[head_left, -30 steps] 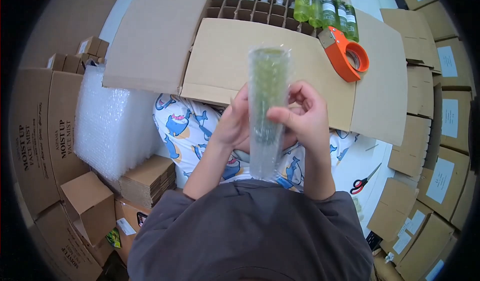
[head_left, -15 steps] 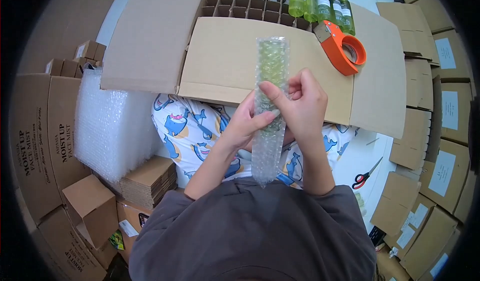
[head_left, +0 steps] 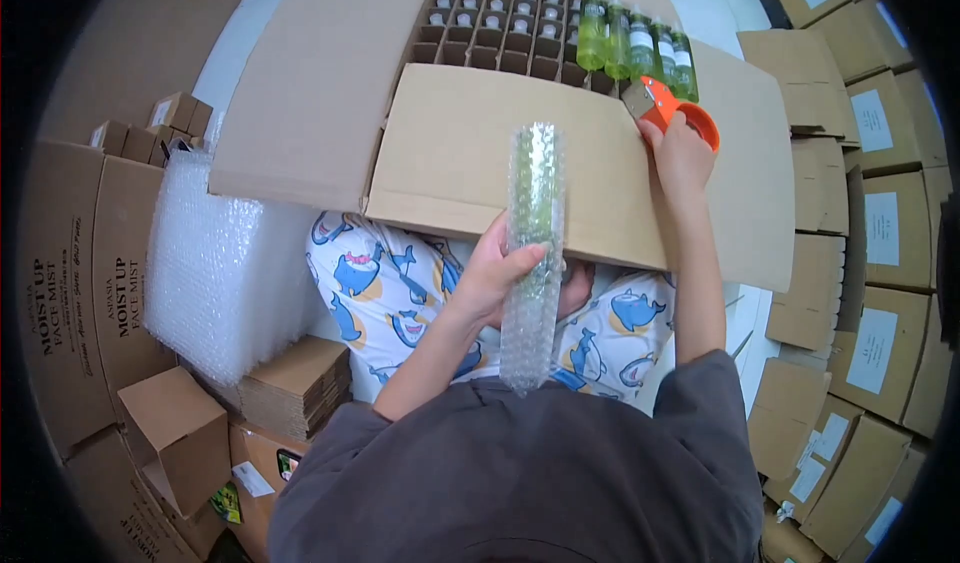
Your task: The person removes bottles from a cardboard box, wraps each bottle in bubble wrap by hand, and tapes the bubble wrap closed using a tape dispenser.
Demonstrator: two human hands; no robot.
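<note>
My left hand point(head_left: 500, 273) is closed around a bubble-wrapped bottle point(head_left: 537, 178), with the thumb across its front. Green shows through the wrap, and a wrap tail hangs below my grip toward my shirt. At the right, my right hand point(head_left: 683, 166) grips an orange tape dispenser point(head_left: 657, 101) lying on a flap of the big open carton point(head_left: 500, 143); some of its fingers are hidden. Just beyond the dispenser, several green spray bottles point(head_left: 640, 48) lie side by side. Behind the flap, the carton's cardboard dividers point(head_left: 485, 56) hold more bottles with pale caps.
On the left stands a tall stack of bubble wrap sheets point(head_left: 220, 273), with flattened cardboard point(head_left: 295, 388) beside it. A small open box point(head_left: 180, 418) sits nearer me. Labelled cartons point(head_left: 880, 348) line the right side, and large printed cartons point(head_left: 65, 293) the far left.
My right hand has let go of the wrapped bottle and moved up and right onto the tape dispenser. My left hand keeps the bottle, which sits slightly lower in view.
</note>
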